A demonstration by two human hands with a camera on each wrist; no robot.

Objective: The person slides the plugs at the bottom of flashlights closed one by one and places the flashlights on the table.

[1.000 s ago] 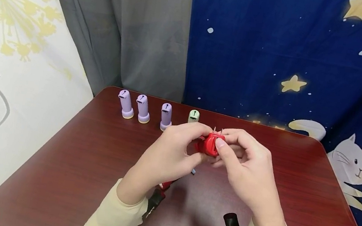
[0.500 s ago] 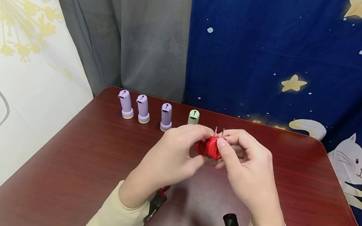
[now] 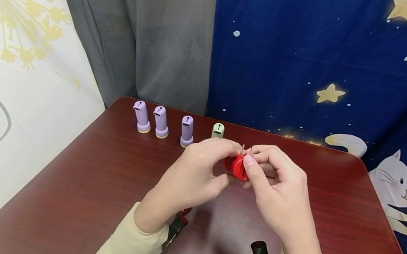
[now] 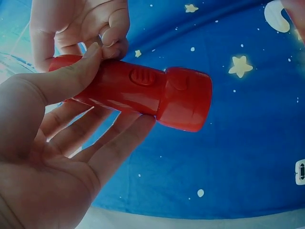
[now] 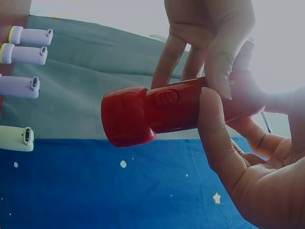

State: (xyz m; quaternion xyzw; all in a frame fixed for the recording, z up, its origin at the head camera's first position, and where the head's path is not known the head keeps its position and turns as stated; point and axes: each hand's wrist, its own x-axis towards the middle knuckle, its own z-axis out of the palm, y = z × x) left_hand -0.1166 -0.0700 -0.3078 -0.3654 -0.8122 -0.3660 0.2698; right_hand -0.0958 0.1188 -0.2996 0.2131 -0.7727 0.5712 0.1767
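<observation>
A red flashlight [image 3: 238,167] is held above the table between both hands. Two thin metal prongs [image 3: 243,149] stick up from its end in the head view. My left hand [image 3: 197,168] grips the body between thumb and fingers. My right hand [image 3: 278,182] pinches the tail end, its thumb pressed on the red surface. In the left wrist view the flashlight [image 4: 138,88] lies sideways, its wide head to the right and a ribbed switch [image 4: 142,77] on its side. The right wrist view shows the same red flashlight [image 5: 174,105], with its head pointing left.
Three purple flashlights [image 3: 142,118] stand upright along the table's back left. A pale green flashlight [image 3: 218,130] stands to their right, partly hidden by my left hand. Dark red table [image 3: 100,182]; grey and blue curtains [image 3: 307,63] hang behind it. A small red piece [image 3: 186,211] shows near the left sleeve.
The red flashlight has turned slightly, and its prongs have shifted a little to the right. A small bluish tip below my left hand has gone out of sight. Both hands keep their hold.
</observation>
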